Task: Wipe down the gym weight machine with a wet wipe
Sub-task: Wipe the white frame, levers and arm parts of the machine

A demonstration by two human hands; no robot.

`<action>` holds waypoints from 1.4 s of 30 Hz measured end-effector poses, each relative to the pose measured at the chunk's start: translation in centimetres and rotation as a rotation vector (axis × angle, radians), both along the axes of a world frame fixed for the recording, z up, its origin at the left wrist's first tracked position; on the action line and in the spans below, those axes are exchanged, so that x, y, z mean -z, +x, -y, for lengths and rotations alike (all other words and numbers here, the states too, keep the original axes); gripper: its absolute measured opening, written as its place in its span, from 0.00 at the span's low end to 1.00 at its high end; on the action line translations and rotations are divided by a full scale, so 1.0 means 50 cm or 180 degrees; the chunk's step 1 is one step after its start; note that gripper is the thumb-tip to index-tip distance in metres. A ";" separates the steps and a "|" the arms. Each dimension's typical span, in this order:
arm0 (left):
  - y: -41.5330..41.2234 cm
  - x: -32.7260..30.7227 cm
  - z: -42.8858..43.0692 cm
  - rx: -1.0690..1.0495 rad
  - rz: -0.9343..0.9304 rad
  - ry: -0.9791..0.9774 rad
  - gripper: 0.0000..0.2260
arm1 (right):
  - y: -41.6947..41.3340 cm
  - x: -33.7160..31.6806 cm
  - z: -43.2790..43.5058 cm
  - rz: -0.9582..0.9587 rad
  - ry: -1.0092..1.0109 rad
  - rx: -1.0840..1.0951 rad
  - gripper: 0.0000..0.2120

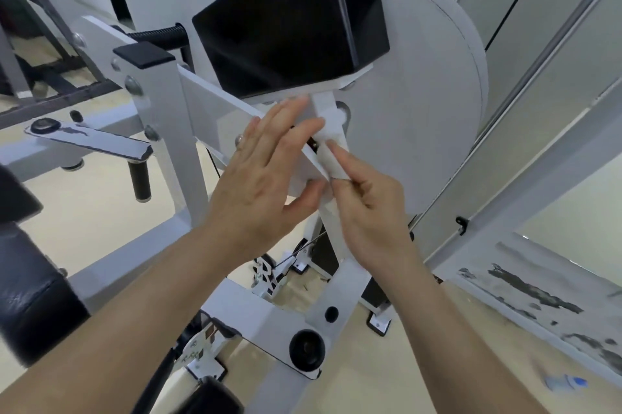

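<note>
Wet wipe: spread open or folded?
Folded: the wet wipe is a narrow wad the right hand presses on the white bar.

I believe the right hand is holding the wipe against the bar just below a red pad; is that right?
Not quite: the head view shows a black pad, not red. The right hand does hold the wipe against the bar just below it.

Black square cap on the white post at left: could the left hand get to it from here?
Probably yes. The left hand lies flat and empty on the white machine frame, and nothing seems to block the way up and left to the black square cap.
</note>
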State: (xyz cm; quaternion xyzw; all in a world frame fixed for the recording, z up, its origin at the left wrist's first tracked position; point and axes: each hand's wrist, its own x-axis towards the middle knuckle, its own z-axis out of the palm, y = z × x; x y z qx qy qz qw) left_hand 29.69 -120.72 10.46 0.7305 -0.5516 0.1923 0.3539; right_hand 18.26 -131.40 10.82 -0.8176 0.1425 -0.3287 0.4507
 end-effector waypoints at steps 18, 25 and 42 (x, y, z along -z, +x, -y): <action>0.009 0.016 -0.052 -0.0041 -0.2503 -0.1364 0.15 | 0.055 -0.048 0.002 -0.1215 -0.5915 -0.0650 0.21; 0.015 0.032 -0.056 -0.0032 -0.2545 -0.1288 0.11 | 0.095 -0.107 0.016 -0.0924 -0.5535 -0.0957 0.20; 0.076 0.049 -0.024 -0.0639 -0.0712 -0.1667 0.05 | 0.080 -0.122 0.025 -0.0712 -0.5509 -0.0799 0.17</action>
